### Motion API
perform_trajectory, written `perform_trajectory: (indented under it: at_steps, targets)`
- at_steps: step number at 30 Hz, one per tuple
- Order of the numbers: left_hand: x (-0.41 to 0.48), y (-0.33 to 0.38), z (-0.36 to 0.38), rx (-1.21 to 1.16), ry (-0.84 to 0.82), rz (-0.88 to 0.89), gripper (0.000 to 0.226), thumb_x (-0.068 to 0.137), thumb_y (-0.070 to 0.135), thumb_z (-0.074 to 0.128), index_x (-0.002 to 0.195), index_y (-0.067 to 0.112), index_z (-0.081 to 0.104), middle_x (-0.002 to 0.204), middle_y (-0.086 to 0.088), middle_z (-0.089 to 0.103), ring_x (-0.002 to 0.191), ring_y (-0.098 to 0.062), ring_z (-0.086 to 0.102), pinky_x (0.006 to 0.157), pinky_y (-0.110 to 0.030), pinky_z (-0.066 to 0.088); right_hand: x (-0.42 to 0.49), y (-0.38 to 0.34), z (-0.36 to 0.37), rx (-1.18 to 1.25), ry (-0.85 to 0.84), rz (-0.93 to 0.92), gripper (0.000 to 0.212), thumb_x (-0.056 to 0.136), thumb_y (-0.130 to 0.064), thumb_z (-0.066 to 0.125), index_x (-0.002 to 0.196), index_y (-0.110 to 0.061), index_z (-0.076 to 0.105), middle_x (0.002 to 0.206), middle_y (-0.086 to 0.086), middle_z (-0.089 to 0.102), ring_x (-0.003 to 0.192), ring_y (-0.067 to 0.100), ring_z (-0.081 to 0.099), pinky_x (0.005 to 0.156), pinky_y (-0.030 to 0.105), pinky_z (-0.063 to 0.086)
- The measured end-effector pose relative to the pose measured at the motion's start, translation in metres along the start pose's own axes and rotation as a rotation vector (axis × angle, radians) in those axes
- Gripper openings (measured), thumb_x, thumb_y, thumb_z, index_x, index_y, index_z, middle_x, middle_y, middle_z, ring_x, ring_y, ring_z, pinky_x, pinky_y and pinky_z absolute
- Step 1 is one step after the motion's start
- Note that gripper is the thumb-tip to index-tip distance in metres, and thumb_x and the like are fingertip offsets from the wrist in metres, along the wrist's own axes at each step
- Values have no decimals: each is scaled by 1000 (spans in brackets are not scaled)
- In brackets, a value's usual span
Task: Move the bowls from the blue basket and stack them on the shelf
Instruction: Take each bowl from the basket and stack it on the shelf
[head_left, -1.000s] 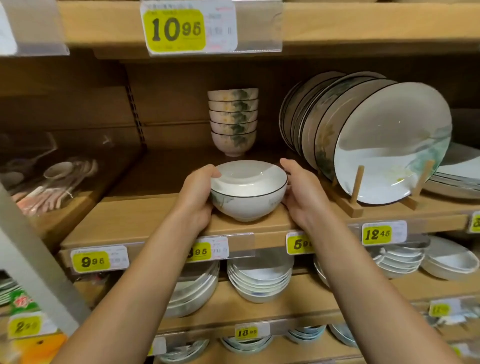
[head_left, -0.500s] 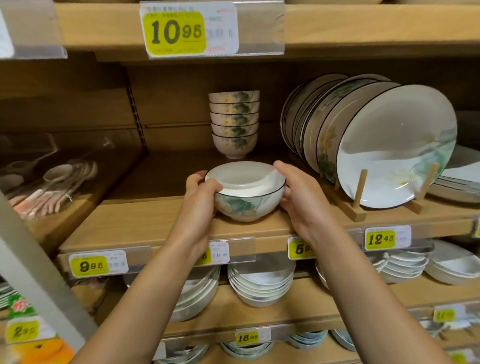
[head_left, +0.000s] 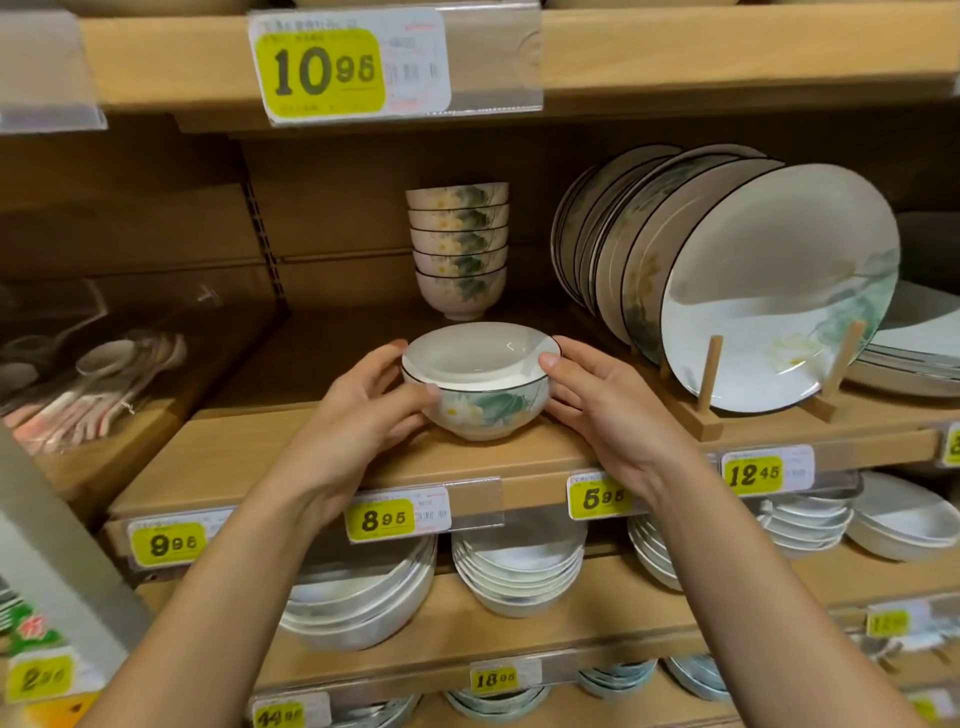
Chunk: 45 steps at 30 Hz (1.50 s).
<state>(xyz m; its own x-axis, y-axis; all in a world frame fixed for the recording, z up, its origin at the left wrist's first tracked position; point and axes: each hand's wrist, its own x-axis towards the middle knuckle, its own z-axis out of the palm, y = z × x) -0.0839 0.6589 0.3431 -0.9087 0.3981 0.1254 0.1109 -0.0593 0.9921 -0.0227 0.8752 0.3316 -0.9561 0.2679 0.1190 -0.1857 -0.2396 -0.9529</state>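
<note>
**While both hands hold it, the bowl (head_left: 480, 384) sits on the shelf (head_left: 249, 462)**

As I look down over the forearms, the flowered bowl stands upright with its foot on the wooden shelf, close to the front edge and just above the 8.95 price tag (head_left: 397, 517). My left hand (head_left: 363, 415) wraps its left wall, thumb lying across the near side by the painted leaf, fingers curled round the back. My right hand (head_left: 608, 410) cups the opposite wall with the thumb tip on the dark rim; I cannot see where its fingertips lie against the bowl. Straight behind, deeper on the same board and apart from my bowl, rises a stack of matching bowls (head_left: 457, 249). To the right, a row of plates (head_left: 753, 291) leans on edge in a wooden rack (head_left: 709, 410), near my right hand but not touching it. Spoons (head_left: 93, 379) lie in the neighbouring bay at left.
</note>
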Motion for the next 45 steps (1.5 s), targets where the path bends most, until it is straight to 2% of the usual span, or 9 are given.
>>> perform_trajectory:
  at_steps: [3,5,7,11,16,23,27,37,45]
  targets:
    - [2,-2,4,-40,14,23,99,65,14,80,150,20,30,106,20,63,95,1,69,74,-22,58,5,-3,1,75,-25,23,56,94,-16,60,145,-2,40,124,6,67,115,17,62,110,41,41]
    - [5,-3,5,-66,46,20,104,62,16,81,151,18,27,111,15,56,92,0,69,70,-21,58,7,-2,0,112,-51,24,51,96,-15,57,142,2,42,83,-8,73,86,5,67,110,43,42]
    - [11,-3,7,-57,47,6,94,66,13,79,148,12,34,106,14,59,88,-1,71,68,-19,57,11,-1,-3,95,-81,23,39,98,-16,54,131,6,51,62,-11,67,67,1,65,109,45,43]
    - [32,-1,8,-16,83,-24,67,79,7,75,139,10,45,113,6,62,97,-12,69,76,-23,58,29,-5,-1,67,-27,61,16,99,-14,54,108,-1,57,58,-7,67,62,2,67,105,45,47]
    - [59,3,9,-70,108,-82,46,85,-1,68,126,11,53,105,-3,70,102,-17,66,83,-28,57,59,-8,5,21,108,103,10,97,-5,53,103,-3,60,96,12,69,87,16,66,98,46,51]
    - [97,6,13,-230,193,-196,33,92,1,59,124,7,54,127,-16,58,118,-32,56,97,-45,51,100,-6,15,-9,151,139,37,101,-14,49,137,-10,48,138,13,51,128,31,49,99,44,46]
    - [114,13,19,-174,186,-238,15,96,7,55,110,12,56,125,-13,58,111,-29,57,89,-42,54,118,-8,20,-84,195,165,36,103,-20,45,138,-14,47,141,11,50,126,31,50,88,41,48]
    - [126,8,24,-214,221,-260,20,95,4,53,111,15,53,125,-12,52,118,-32,51,81,-43,56,135,-4,17,-90,204,172,36,102,-20,43,138,-14,48,138,13,52,122,32,53,87,41,50]
    - [127,6,26,-214,251,-251,14,96,7,53,94,21,55,103,-6,55,107,-30,55,73,-41,57,135,-3,17,-92,215,174,36,102,-24,44,137,-17,50,136,11,54,119,30,54,82,39,51]
